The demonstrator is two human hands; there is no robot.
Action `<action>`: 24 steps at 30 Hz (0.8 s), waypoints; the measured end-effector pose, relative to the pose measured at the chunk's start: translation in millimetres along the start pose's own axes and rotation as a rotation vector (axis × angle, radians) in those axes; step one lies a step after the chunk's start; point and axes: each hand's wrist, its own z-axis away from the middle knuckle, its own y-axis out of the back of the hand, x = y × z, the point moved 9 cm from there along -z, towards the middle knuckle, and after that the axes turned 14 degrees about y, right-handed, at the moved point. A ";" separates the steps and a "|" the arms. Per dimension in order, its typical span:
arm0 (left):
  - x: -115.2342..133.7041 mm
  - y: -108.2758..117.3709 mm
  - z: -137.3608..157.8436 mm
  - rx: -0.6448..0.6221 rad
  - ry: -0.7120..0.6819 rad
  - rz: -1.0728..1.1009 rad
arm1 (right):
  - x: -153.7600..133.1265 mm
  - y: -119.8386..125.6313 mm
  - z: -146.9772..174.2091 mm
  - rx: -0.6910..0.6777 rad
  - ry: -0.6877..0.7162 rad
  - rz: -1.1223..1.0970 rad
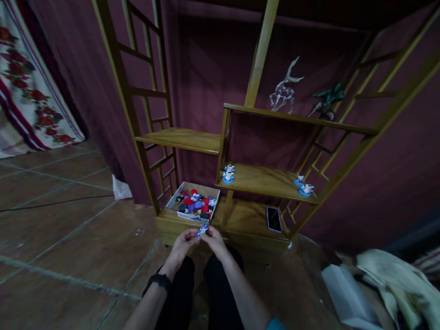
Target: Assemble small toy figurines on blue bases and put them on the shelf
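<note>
A small purple-and-white figurine (203, 230) is pinched between my two hands, just in front of the shelf unit's low base. My left hand (186, 240) grips it from the left with closed fingers. From the right, my right hand (213, 238) holds it with thumb and fingers. Right beyond my hands stands an open cardboard box (174, 212) with several red, purple and black figurines in it. Blue-based figurines (228, 174) stand at the left end of the middle shelf (263, 181), and more figurines (305, 189) stand at its right end.
A phone (274, 219) lies on the bottom shelf at right. A clear deer ornament (284, 89) and a dark green statuette (328, 101) occupy the upper shelf. A wooden shelf (182, 139) juts out above the box. Pale cloth (395, 275) and a white box (349, 293) lie on the floor at right.
</note>
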 end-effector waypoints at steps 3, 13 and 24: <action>1.8 -3.5 0.3 -0.012 0.010 -0.029 | 0.6 1.6 -1.3 -0.001 0.008 0.039; 2.3 -8.8 2.8 -0.013 0.050 0.004 | -9.8 12.5 1.7 0.023 0.046 0.143; 2.5 -4.5 4.2 0.026 0.070 -0.032 | -77.8 55.9 9.0 0.122 0.142 0.166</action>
